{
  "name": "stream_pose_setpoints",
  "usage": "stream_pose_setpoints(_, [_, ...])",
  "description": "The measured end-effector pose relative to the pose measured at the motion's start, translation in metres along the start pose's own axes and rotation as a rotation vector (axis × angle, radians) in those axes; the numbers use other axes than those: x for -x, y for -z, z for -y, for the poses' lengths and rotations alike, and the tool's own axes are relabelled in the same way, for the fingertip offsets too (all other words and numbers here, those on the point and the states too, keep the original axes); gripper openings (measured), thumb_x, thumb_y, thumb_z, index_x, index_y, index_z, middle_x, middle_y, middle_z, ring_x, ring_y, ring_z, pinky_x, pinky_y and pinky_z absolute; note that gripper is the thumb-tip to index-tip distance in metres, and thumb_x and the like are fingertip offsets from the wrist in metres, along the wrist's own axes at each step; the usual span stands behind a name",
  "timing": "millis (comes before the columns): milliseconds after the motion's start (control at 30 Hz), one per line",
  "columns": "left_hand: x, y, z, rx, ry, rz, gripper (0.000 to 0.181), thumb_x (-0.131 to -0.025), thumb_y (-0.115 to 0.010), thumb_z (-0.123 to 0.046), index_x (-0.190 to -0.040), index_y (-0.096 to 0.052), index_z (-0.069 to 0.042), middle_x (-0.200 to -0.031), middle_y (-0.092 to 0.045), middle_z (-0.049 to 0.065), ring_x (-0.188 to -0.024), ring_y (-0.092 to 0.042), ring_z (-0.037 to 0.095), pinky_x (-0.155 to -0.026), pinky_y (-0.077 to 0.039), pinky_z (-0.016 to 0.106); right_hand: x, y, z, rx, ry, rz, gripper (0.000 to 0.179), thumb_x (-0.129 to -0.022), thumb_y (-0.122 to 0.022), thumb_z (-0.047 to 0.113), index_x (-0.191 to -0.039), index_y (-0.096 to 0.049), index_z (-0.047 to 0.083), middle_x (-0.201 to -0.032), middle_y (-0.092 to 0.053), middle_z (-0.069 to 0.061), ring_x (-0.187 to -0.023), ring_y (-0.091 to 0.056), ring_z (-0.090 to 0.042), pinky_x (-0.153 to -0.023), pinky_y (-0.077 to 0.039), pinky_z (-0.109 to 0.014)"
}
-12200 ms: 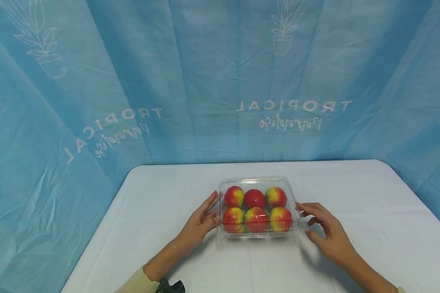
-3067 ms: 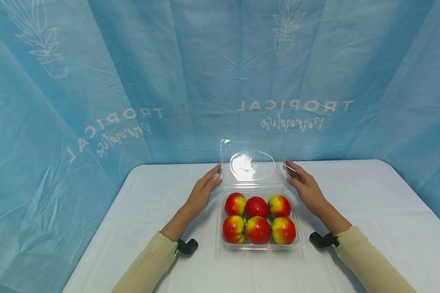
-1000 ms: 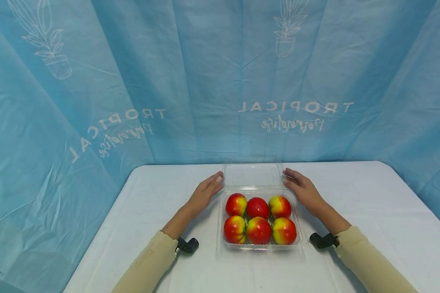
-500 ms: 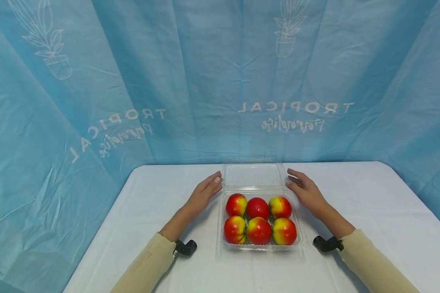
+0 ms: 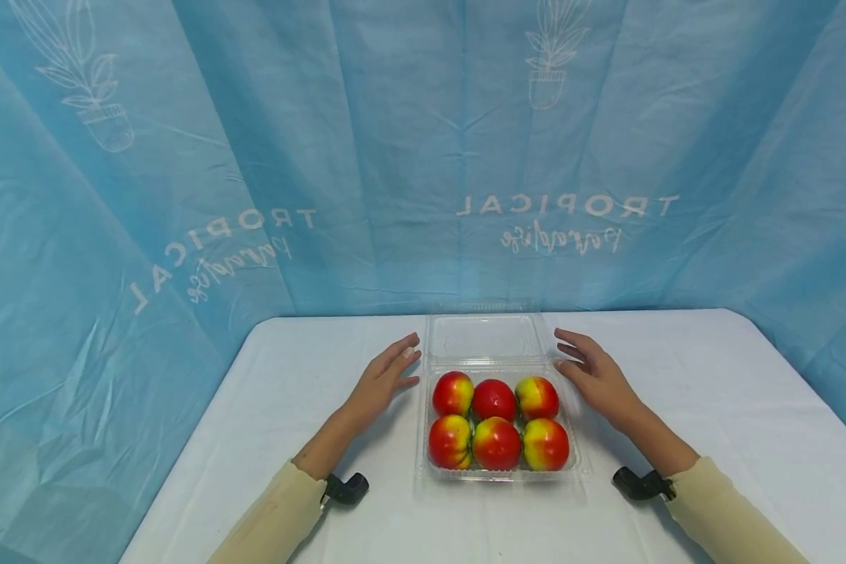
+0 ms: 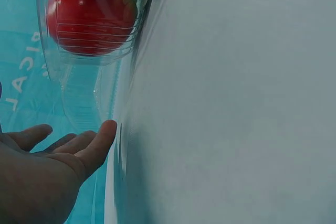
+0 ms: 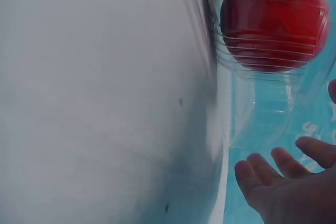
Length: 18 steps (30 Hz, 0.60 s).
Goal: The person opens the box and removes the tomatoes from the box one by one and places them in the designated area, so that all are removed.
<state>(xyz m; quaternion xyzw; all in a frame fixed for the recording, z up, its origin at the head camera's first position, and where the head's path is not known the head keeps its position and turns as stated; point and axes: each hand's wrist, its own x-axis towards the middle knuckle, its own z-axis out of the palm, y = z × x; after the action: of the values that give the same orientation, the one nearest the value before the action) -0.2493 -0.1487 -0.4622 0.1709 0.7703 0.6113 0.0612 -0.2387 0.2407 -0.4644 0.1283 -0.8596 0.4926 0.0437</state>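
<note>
A clear plastic clamshell box (image 5: 500, 475) stands mid-table in the head view, its lid (image 5: 486, 338) folded back flat toward the far edge. Several shiny red-and-yellow apples (image 5: 497, 443) fill its base in two rows. Left of the lid, my left hand (image 5: 379, 382) is held with fingers spread, apart from the plastic. On the other side my right hand (image 5: 601, 382) mirrors it, fingers loosely extended and holding nothing. The left wrist view shows an apple (image 6: 92, 17) through the ribbed box wall; another apple (image 7: 275, 24) appears likewise in the right wrist view.
A white cloth covers the table (image 5: 310, 368). Behind and along the sides hangs a blue printed curtain (image 5: 395, 157), close to the table's far edge. A black wrist camera (image 5: 348, 489) sits on the left wrist, another camera (image 5: 634, 483) on the right.
The lid, closed over the apples at first and later held upright between both hands, now lies folded back. Both hands have let go and drawn slightly outward and toward me.
</note>
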Motion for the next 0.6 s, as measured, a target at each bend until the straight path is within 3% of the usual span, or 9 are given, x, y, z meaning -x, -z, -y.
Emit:
stream_pose_setpoints(100, [0.004, 0.001, 0.000, -0.019, 0.007, -0.006, 0.055, -0.115, -0.045, -0.039, -0.164, -0.039, -0.013, -0.169, -0.038, 0.011, -0.151, -0.046, 0.032, -0.108, -0.054, 0.049, 0.005, 0.001, 0.001, 0.025, 0.040, -0.013, 0.058, -0.105, -0.064, 0.013, -0.158, -0.043, 0.004, -0.162, -0.042, -0.022, -0.145, -0.048, -0.048, -0.114, -0.041, -0.063])
stream_pose_setpoints(467, [0.016, -0.002, -0.005, -0.003, -0.001, 0.009, 0.052, -0.113, -0.050, -0.035, -0.160, -0.044, -0.014, -0.166, -0.043, 0.014, -0.148, -0.049, 0.033, -0.108, -0.053, 0.051, 0.019, 0.003, 0.006, 0.121, 0.210, -0.041, 0.061, -0.097, -0.072, 0.003, -0.154, -0.051, 0.007, -0.156, -0.050, -0.018, -0.140, -0.051, -0.039, -0.107, -0.047, -0.063])
stream_pose_setpoints(600, [0.021, -0.004, -0.007, -0.022, 0.009, -0.003, 0.052, -0.113, -0.053, -0.035, -0.160, -0.044, -0.014, -0.165, -0.044, 0.014, -0.146, -0.051, 0.033, -0.108, -0.054, 0.050, 0.024, 0.003, 0.010, 0.155, 0.251, -0.040, 0.063, -0.095, -0.076, 0.004, -0.154, -0.053, 0.012, -0.154, -0.053, -0.014, -0.138, -0.054, -0.034, -0.108, -0.052, -0.051])
